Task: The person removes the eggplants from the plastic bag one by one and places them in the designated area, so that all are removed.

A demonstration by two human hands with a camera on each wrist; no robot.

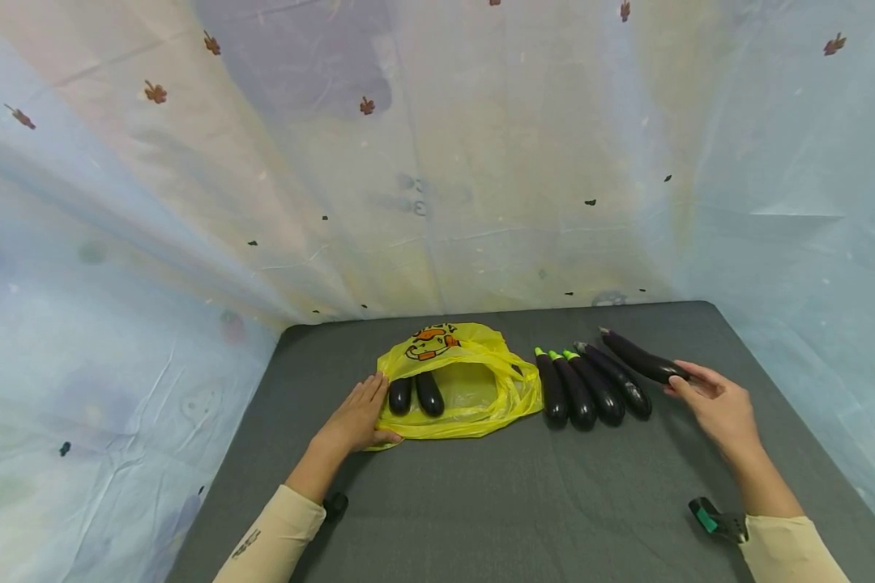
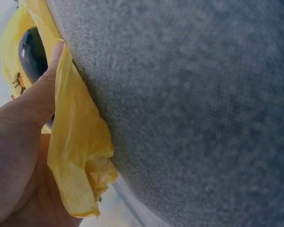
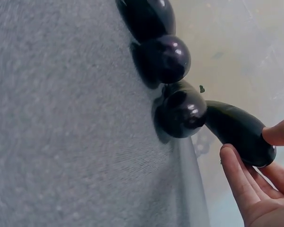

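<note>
A yellow plastic bag with a cartoon print lies on its side, its mouth toward me. Inside it, two dark eggplants show their rounded ends. My left hand rests on the bag's left edge, fingers straight and thumb at the lower rim; in the left wrist view the yellow film hangs beside the thumb. With thumb and fingers, my right hand pinches the rounded end of a long eggplant, its stem end pointing away to the left. Part of that hand shows in the right wrist view.
Between the bag and my right hand, several eggplants lie side by side, some with green stem ends. All rest on a grey cloth-covered table. A patterned pale sheet hangs behind and at both sides.
</note>
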